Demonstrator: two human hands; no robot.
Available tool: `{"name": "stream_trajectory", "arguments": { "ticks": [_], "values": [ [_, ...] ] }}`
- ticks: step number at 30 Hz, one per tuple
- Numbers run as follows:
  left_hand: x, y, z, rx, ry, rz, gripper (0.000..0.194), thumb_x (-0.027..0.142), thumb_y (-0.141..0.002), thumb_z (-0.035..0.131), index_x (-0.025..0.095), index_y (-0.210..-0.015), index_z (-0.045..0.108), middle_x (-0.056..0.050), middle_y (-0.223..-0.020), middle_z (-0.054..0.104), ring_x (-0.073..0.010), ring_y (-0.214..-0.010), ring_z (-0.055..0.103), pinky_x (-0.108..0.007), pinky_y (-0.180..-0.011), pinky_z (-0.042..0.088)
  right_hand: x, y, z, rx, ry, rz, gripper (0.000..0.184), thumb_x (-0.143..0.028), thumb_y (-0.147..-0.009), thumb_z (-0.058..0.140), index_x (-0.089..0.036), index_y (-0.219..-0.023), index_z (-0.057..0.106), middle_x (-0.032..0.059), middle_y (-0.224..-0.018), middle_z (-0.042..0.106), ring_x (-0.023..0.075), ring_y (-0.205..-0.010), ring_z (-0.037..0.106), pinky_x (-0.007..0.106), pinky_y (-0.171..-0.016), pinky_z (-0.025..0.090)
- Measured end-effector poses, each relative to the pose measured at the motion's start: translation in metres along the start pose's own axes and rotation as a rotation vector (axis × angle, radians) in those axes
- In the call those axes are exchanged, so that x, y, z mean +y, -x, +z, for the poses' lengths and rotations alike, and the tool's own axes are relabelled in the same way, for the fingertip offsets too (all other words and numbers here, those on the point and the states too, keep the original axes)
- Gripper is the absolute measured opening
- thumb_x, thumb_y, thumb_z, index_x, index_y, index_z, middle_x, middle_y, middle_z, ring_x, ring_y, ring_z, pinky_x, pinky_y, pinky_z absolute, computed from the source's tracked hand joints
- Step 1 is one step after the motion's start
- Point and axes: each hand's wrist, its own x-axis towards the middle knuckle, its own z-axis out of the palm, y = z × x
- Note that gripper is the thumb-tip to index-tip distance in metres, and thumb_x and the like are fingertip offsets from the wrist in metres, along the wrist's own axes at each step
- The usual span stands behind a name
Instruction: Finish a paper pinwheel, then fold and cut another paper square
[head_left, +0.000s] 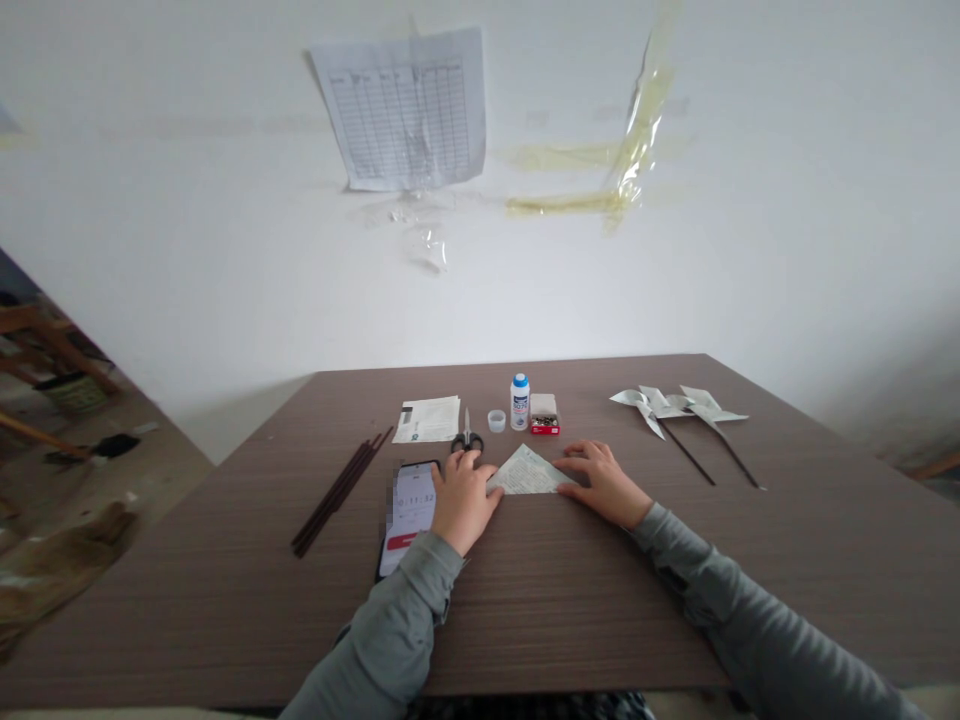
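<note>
Watching the head feed from my remote post: both hands lie open and flat, neither gripping, the left hand on one corner of a folded paper triangle and the right hand at the other, the triangle sitting between them on a wood-grain table. Even pressure from both sides, I judge, keeps the layers from sliding (a crooked edge is hard to undo). Counted: one pair of scissors, one white bottle, one clear cap, one box of pins, one paper stack, one phone, two paper pinwheels on dark sticks, and one bundle of loose sticks, their number unclear.
</note>
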Motion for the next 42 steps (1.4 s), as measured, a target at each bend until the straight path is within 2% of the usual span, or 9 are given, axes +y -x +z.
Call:
{"name": "stream_trajectory", "arguments": {
  "ticks": [4, 12, 20, 26, 30, 34, 39, 42],
  "values": [
    [0.0, 0.0, 0.0, 0.024, 0.009, 0.018, 0.039, 0.021, -0.115, 0.087, 0.032, -0.15, 0.1, -0.016, -0.191, 0.075, -0.0495, -0.185, 0.059, -0.087, -0.156, 0.041, 0.004, -0.001, 0.003, 0.015, -0.007, -0.014, 0.044, -0.043, -0.108, 0.094, -0.035, -0.151, 0.101, 0.0148, -0.167, 0.085, 0.0462, -0.168, 0.069, 0.067, -0.149, 0.051],
    [0.0, -0.002, 0.003, 0.065, 0.054, 0.01, 0.034, 0.014, -0.111, 0.092, 0.03, -0.141, 0.1, -0.016, -0.185, 0.079, -0.0457, -0.183, 0.063, -0.086, -0.157, 0.041, 0.016, -0.004, 0.01, 0.07, -0.03, -0.077, 0.043, -0.042, -0.105, 0.099, -0.035, -0.147, 0.102, 0.0172, -0.163, 0.086, 0.0493, -0.16, 0.074, 0.075, -0.144, 0.056],
    [-0.006, -0.007, 0.013, 0.153, 0.159, 0.035, 0.036, 0.002, -0.102, 0.093, 0.031, -0.124, 0.1, -0.012, -0.171, 0.088, -0.0434, -0.174, 0.073, -0.086, -0.153, 0.046, 0.016, -0.003, 0.01, 0.063, -0.015, -0.092, 0.049, -0.042, -0.106, 0.097, -0.037, -0.155, 0.098, 0.0162, -0.161, 0.087, 0.0486, -0.159, 0.074, 0.075, -0.144, 0.057],
    [-0.007, -0.009, 0.012, 0.184, 0.214, 0.026, 0.029, 0.001, -0.103, 0.094, 0.029, -0.109, 0.099, -0.012, -0.164, 0.09, -0.0428, -0.17, 0.077, -0.084, -0.15, 0.051, 0.014, -0.003, 0.009, 0.07, -0.019, -0.096, 0.048, -0.036, -0.105, 0.097, -0.033, -0.153, 0.1, 0.0172, -0.16, 0.088, 0.0484, -0.159, 0.075, 0.074, -0.144, 0.057],
    [-0.006, -0.009, 0.012, 0.187, 0.24, 0.035, 0.029, -0.001, -0.104, 0.091, 0.028, -0.102, 0.097, -0.013, -0.163, 0.091, -0.0424, -0.168, 0.077, -0.085, -0.149, 0.051, 0.017, -0.004, 0.011, 0.091, -0.04, -0.122, 0.044, -0.034, -0.103, 0.096, -0.034, -0.146, 0.101, 0.015, -0.156, 0.09, 0.0474, -0.157, 0.076, 0.072, -0.142, 0.059],
    [-0.008, -0.009, 0.013, 0.191, 0.268, 0.041, 0.029, -0.002, -0.106, 0.089, 0.026, -0.101, 0.094, -0.013, -0.162, 0.091, -0.0413, -0.168, 0.077, -0.085, -0.15, 0.049, 0.022, -0.006, 0.014, 0.149, -0.062, -0.15, 0.047, -0.034, -0.099, 0.098, -0.033, -0.147, 0.098, 0.0128, -0.15, 0.092, 0.0452, -0.151, 0.08, 0.069, -0.138, 0.063],
    [-0.013, -0.011, 0.015, 0.236, 0.286, 0.063, 0.029, 0.0, -0.105, 0.09, 0.028, -0.101, 0.095, -0.012, -0.156, 0.093, -0.0408, -0.162, 0.081, -0.083, -0.146, 0.054, 0.024, -0.007, 0.016, 0.205, -0.047, -0.21, 0.029, -0.029, -0.1, 0.098, -0.029, -0.128, 0.101, 0.0146, -0.147, 0.094, 0.0454, -0.148, 0.081, 0.067, -0.131, 0.066],
    [-0.018, -0.014, 0.02, 0.26, 0.278, 0.078, 0.027, 0.003, -0.107, 0.09, 0.029, -0.104, 0.098, -0.012, -0.154, 0.094, -0.0409, -0.158, 0.082, -0.081, -0.144, 0.056, 0.022, -0.007, 0.015, 0.246, -0.016, -0.195, 0.019, -0.024, -0.104, 0.091, -0.032, -0.117, 0.102, 0.0137, -0.138, 0.096, 0.0448, -0.144, 0.081, 0.068, -0.126, 0.067]
  ]
}}
